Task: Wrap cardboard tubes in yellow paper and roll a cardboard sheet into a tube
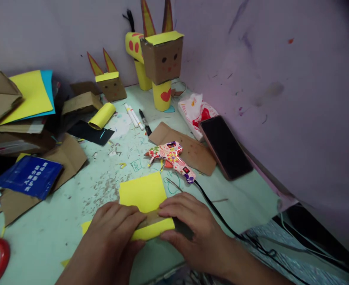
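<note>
At the near middle of the table [245, 204], we hold a brown cardboard roll [152, 218] with yellow paper [143, 192] along its near and far sides. Our left hand [111, 225] grips its left part, and our right hand [195, 225] pinches its right end between fingers and thumb. Just beyond lies a flowered glue gun [172, 155], with a phone [226, 146] to its right. Farther left we see a yellow tube [103, 115]; at the far side stands a cardboard animal [162, 59].
</note>
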`<state>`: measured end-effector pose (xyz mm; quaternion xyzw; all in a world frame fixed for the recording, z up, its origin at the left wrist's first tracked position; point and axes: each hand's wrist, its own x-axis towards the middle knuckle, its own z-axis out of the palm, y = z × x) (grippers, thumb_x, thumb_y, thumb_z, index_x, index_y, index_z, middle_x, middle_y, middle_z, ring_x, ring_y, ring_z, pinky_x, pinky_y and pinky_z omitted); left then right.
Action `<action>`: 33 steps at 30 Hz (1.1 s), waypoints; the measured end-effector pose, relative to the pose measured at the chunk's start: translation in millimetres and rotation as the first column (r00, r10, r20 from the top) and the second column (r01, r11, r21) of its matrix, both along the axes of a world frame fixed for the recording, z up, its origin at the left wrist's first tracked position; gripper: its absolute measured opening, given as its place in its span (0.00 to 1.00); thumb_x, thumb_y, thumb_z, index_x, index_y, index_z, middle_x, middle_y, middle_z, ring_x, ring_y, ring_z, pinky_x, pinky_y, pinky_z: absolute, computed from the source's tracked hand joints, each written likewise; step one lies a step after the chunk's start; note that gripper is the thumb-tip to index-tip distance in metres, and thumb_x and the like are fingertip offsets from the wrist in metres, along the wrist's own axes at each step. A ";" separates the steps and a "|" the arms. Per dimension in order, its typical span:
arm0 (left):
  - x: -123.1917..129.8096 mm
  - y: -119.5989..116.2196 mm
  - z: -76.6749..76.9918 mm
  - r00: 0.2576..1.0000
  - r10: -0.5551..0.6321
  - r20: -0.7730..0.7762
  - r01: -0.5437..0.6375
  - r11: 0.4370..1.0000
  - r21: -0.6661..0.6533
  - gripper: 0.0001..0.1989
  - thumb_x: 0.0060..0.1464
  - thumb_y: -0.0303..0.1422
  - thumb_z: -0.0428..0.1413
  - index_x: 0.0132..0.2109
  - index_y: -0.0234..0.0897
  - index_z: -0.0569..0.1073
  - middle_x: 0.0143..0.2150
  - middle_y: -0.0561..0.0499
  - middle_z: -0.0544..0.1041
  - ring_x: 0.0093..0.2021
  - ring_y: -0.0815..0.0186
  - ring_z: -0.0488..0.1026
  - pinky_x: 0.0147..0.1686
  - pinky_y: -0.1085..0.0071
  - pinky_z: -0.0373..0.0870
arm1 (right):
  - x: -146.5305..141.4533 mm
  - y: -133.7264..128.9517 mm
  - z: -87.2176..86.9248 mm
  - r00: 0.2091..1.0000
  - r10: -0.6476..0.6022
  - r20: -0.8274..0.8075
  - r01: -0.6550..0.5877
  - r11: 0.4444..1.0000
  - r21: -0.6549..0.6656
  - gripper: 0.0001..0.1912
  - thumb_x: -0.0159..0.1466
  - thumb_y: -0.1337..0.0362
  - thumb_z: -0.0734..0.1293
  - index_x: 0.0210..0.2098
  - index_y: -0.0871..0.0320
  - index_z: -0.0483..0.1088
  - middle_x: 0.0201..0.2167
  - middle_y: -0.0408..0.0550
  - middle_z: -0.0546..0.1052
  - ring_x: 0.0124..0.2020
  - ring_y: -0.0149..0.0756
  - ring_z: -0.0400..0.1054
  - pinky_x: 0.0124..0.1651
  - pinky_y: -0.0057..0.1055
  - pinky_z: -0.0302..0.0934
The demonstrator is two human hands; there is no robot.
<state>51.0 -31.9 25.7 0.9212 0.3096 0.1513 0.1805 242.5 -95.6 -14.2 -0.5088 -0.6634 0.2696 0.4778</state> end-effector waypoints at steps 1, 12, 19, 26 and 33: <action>-0.3 -0.8 0.2 1.000 -0.009 0.006 0.009 1.000 0.008 0.14 0.54 0.25 0.47 0.46 0.45 0.65 0.38 0.56 0.76 0.38 0.64 0.71 0.42 0.64 0.62 | -0.3 0.1 -0.4 1.000 0.007 0.010 -0.007 1.000 -0.005 0.11 0.58 0.68 0.69 0.42 0.58 0.70 0.36 0.49 0.78 0.38 0.38 0.69 0.42 0.36 0.64; -5.6 -8.2 -3.6 0.995 0.092 0.028 -0.094 0.994 0.052 0.14 0.58 0.25 0.45 0.49 0.42 0.65 0.44 0.49 0.75 0.44 0.62 0.71 0.47 0.61 0.63 | -1.7 7.0 -0.2 0.996 0.031 0.079 -0.023 0.996 -0.091 0.08 0.63 0.66 0.66 0.42 0.57 0.70 0.36 0.48 0.78 0.37 0.38 0.68 0.41 0.37 0.63; -17.8 -6.9 -16.4 0.978 -0.180 -0.109 0.209 0.887 0.411 0.13 0.52 0.24 0.55 0.46 0.37 0.71 0.40 0.48 0.76 0.42 0.61 0.67 0.54 0.55 0.54 | -4.2 12.0 2.7 0.995 -0.021 0.098 0.033 0.993 -0.116 0.07 0.62 0.66 0.66 0.39 0.60 0.74 0.36 0.52 0.75 0.38 0.39 0.67 0.41 0.37 0.64; -16.4 -5.3 -28.2 0.965 -0.193 -0.178 0.256 0.845 0.469 0.17 0.51 0.22 0.53 0.50 0.31 0.70 0.41 0.43 0.76 0.43 0.58 0.67 0.50 0.54 0.56 | -3.2 12.6 -0.8 0.990 -0.018 0.140 0.033 0.994 -0.101 0.10 0.65 0.65 0.62 0.42 0.61 0.72 0.37 0.53 0.75 0.40 0.41 0.67 0.44 0.40 0.64; -15.9 -13.0 -31.7 0.967 -0.190 -0.168 0.248 0.843 0.477 0.16 0.54 0.23 0.52 0.51 0.29 0.69 0.42 0.41 0.75 0.45 0.56 0.66 0.50 0.53 0.56 | -0.7 2.4 -1.9 0.988 -0.152 -0.013 0.152 0.988 -0.037 0.23 0.60 0.59 0.69 0.51 0.61 0.63 0.46 0.55 0.72 0.47 0.41 0.66 0.50 0.38 0.63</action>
